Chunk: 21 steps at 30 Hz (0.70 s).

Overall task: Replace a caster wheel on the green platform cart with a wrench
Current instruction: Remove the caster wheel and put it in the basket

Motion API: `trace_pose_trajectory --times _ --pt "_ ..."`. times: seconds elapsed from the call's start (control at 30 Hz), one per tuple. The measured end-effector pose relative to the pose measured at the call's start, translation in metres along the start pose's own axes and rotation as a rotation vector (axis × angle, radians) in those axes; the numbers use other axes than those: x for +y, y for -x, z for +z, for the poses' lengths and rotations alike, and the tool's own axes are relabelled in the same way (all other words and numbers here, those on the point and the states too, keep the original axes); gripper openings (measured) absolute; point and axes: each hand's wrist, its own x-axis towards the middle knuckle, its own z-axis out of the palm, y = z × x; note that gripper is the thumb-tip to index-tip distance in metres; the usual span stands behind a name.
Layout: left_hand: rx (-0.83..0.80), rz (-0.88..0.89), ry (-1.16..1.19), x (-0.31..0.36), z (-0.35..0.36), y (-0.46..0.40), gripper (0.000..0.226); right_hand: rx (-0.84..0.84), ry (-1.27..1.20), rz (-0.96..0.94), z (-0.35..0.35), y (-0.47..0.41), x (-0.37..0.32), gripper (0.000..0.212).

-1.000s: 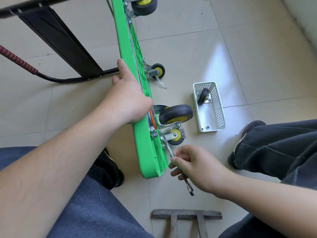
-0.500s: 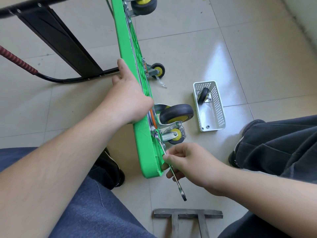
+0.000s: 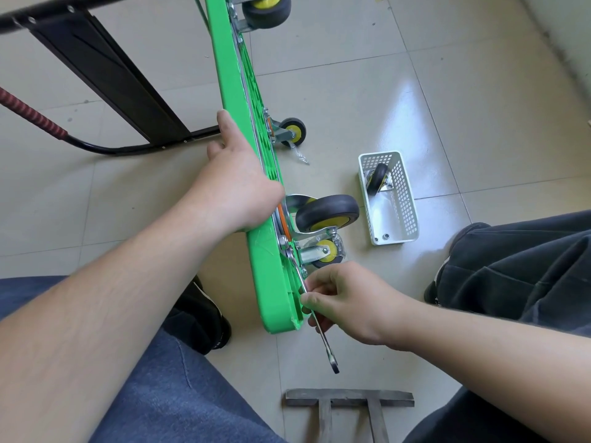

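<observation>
Now right hand [image 3: 348, 302] pinches wrench [image 3: 315, 318] on caster [image 3: 326, 214] bolt at cart [image 3: 271, 257] corner; left hand [image 3: 236, 190] grips deck edge. Seat jaw fully, turn steadily.

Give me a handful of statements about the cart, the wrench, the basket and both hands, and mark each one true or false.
1. The green plastic platform cart stands on its edge on the tiled floor. True.
2. The right hand grips the slim silver metal wrench. True.
3. The left hand rests flat on the floor. False: it grips the cart's upper edge.
4. The white perforated plastic basket holds no wheel. False: a black caster wheel lies in it.
5. The wrench's upper end sits by the caster mounting plate under the cart. True.
</observation>
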Motion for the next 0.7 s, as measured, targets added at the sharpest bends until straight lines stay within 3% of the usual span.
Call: trace_pose_trajectory --times 0.27,0.7 --pt "0.003 0.009 -0.007 0.000 0.000 0.000 0.108 0.063 0.187 -0.095 0.002 -0.010 0.015 0.019" --pt "-0.002 0.014 -0.009 -0.002 0.000 -0.001 0.110 0.146 0.289 -0.303 -0.007 -0.040 0.036 0.008"
